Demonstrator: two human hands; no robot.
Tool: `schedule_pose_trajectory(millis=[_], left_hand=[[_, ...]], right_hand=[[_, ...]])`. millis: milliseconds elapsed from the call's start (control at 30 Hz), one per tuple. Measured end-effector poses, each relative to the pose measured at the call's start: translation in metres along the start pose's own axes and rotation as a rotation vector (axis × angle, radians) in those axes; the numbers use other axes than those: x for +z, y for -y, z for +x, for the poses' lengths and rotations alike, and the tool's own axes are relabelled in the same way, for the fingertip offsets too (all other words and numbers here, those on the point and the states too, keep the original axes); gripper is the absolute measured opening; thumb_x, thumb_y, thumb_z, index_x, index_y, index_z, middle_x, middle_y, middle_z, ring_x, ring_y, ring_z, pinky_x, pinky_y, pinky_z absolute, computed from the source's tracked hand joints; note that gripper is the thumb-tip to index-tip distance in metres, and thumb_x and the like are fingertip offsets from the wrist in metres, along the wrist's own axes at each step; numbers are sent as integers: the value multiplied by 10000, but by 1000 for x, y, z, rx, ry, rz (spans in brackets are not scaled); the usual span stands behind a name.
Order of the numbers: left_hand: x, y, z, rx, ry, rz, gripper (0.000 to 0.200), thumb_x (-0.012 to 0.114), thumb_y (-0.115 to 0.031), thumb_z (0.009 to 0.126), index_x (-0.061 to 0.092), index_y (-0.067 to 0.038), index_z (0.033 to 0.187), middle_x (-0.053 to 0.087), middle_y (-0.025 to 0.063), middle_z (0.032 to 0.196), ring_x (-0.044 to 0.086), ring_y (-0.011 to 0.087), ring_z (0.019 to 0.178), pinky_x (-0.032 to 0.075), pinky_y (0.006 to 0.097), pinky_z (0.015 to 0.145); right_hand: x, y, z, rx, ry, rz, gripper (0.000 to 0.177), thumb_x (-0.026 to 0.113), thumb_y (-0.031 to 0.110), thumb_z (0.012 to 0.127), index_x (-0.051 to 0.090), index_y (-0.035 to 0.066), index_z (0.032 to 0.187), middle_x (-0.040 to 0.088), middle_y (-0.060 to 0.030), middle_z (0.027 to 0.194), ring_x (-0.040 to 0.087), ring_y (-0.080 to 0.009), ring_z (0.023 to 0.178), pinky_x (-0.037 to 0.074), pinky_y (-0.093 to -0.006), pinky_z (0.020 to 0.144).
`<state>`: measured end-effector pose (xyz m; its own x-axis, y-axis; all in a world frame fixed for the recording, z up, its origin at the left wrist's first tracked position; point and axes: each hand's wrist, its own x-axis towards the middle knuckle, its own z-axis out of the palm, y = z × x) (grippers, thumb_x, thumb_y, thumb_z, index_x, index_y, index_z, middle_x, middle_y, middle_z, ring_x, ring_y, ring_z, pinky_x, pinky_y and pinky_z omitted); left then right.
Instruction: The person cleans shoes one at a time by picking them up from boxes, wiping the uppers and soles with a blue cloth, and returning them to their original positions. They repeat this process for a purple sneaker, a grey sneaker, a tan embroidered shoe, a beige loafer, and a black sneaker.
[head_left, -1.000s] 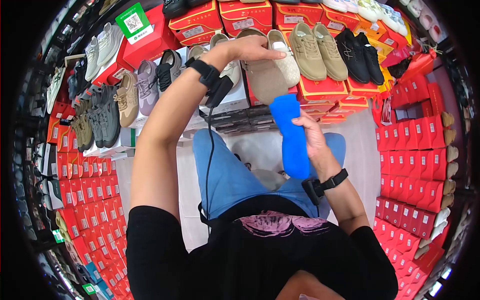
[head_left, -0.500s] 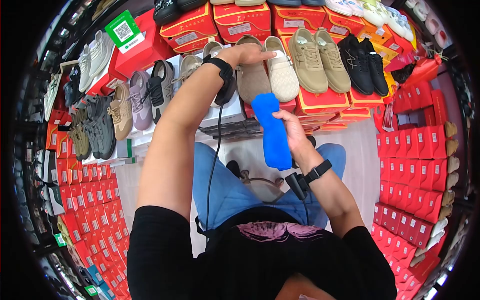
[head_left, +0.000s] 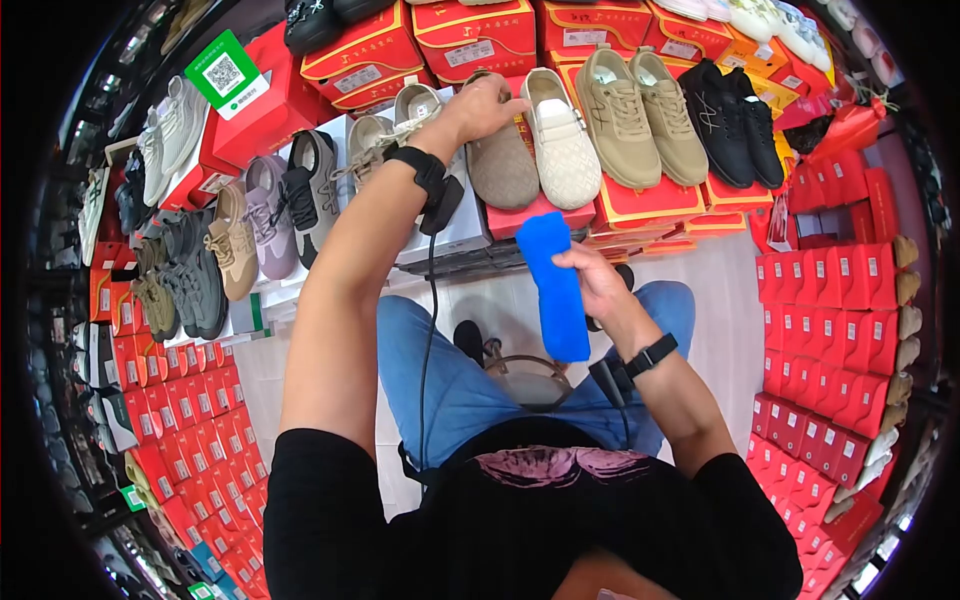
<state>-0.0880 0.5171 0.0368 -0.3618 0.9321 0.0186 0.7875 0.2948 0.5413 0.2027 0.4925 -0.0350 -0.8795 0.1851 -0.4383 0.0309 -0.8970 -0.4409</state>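
A seated person in blue jeans (head_left: 415, 365) leans in toward a display of footwear stacked on shoe boxes, twelve o'clock being straight ahead. At twelve, the left hand (head_left: 482, 108) bends over the heel opening of a brown shoe (head_left: 503, 172), its thumb pointing toward three o'clock and the neighboring cream shoe (head_left: 567, 150). Whether those fingers grip the heel or merely rest on it cannot be told.

Also at twelve but nearer the lap, the right hand (head_left: 603, 285) is closed on a folded blue cloth (head_left: 556, 300), thumb pressed on its edge, with the lower end hanging free. The brown shoe sits on a red box (head_left: 527, 222), its toe near the front rim. Tan sneakers (head_left: 625, 130) line up between twelve and one; black sneakers (head_left: 715, 130) stand at one.

The likeliest mishap is a toppled shoe: a push from the heel could tip the brown shoe over the box's rim toward six o'clock, or nudge the cream shoe sideways. A black cord (head_left: 430, 330), trailing toward six from the left wrist's device (head_left: 442, 205), could snag a toe or box corner if the arm swings. The cloth, pinched along one side, could slip should the thumb relax.
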Motion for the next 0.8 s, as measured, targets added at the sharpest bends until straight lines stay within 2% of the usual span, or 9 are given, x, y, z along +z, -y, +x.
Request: schedule_pose_trajectory(millis=[33,133,267,333,400,500,567,700,800], left_hand=[[2,-2,0,1,1,-3,587,586,-497,836,602,28,1096,629,211,1074,588,340,1041,453,398,902],[3,-17,-2,121,-235,-72,514,637,-411,816,591,13,1104,637,198,1032,601,330,1009,469,392,872],[5,-47,7,169,-127,-222,497,647,-350,836,565,40,1133,641,194,1048,627,273,998,494,364,855],[12,-56,17,147,32,-223,554,652,-360,833,544,70,1166,643,202,1052,632,273,988,496,359,846],[16,-62,23,165,53,-128,639,658,-404,820,523,94,1196,645,216,1046,631,295,989,489,360,855],[21,-62,36,84,172,69,709,627,-486,813,527,92,1213,629,242,1091,614,320,1023,470,368,889],[24,-52,47,65,460,161,773,587,-584,795,565,89,1176,596,263,1155,583,335,1081,450,374,922],[22,-54,45,-5,426,172,835,605,-633,750,583,103,1143,571,273,1196,569,339,1111,445,374,932],[17,-59,49,5,488,125,848,627,-623,737,574,119,1144,576,276,1184,574,341,1102,443,375,932]], right_hand=[[4,0,-10,-7,-43,-21,395,628,26,770,565,10,1159,638,-72,1012,628,-172,867,517,-312,794],[-3,6,-32,-100,-79,-53,401,629,12,765,565,8,1162,639,-69,1021,629,-171,876,521,-319,796],[-21,31,-51,-226,-57,89,319,602,-11,785,577,-4,1103,648,-82,981,634,-173,867,524,-324,803],[-20,38,-52,-251,-70,72,296,603,-7,792,579,-4,1087,647,-84,971,635,-176,862,526,-329,807],[-19,39,-50,-269,-80,56,274,605,-2,798,580,-4,1071,646,-86,961,636,-178,857,527,-335,810],[-17,31,-41,-301,-95,84,401,623,-2,797,527,-23,1186,644,-107,998,639,-217,882,540,-352,804],[-10,28,-36,-350,-180,118,396,625,-4,801,529,-15,1185,639,-102,1024,630,-209,917,531,-359,827],[-11,25,-26,-420,-172,108,394,626,-6,802,531,-10,1184,634,-105,1061,623,-203,945,518,-358,850],[-7,26,-21,-444,-231,147,327,620,-29,800,551,15,1116,631,-76,984,625,-193,878,518,-347,820]])
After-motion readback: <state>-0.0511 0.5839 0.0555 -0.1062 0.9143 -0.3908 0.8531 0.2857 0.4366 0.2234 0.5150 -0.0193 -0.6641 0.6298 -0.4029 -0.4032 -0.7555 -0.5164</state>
